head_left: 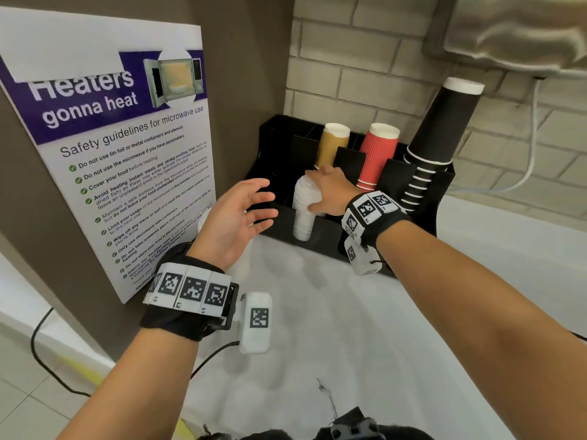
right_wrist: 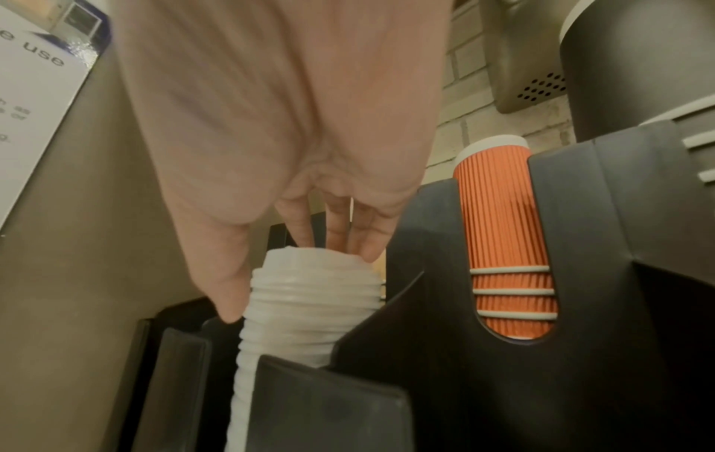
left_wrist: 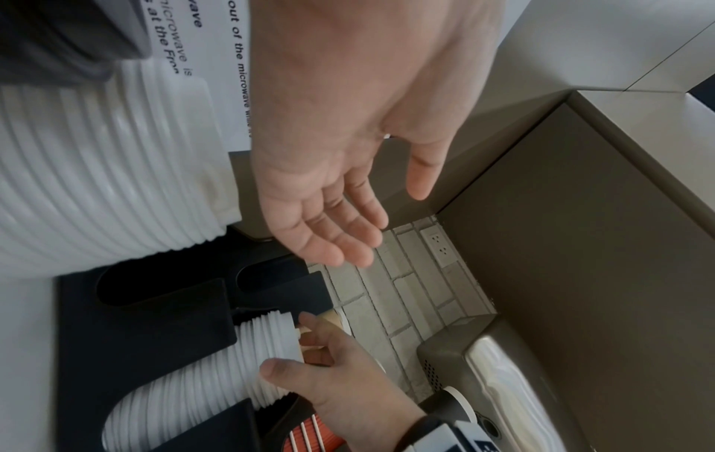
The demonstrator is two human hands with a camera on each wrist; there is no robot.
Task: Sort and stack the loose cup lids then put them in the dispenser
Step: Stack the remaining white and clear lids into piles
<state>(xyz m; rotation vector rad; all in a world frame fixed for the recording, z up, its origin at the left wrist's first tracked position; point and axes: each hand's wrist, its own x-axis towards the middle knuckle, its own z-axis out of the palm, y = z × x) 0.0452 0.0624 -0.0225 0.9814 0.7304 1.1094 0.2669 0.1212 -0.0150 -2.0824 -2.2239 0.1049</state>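
Overhead, the right hand (head_left: 328, 192) grips the upright lid stack (head_left: 303, 211) standing in the dispenser (head_left: 422, 185). Left wrist: left hand (left_wrist: 329, 159) spread, empty, nearer left. Right wrist: fingertips (right_wrist: 367, 247) top the stack.

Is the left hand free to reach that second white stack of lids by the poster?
Probably yes: the left hand is open and holds nothing, and the second lid stack sits right beside it, with nothing between.
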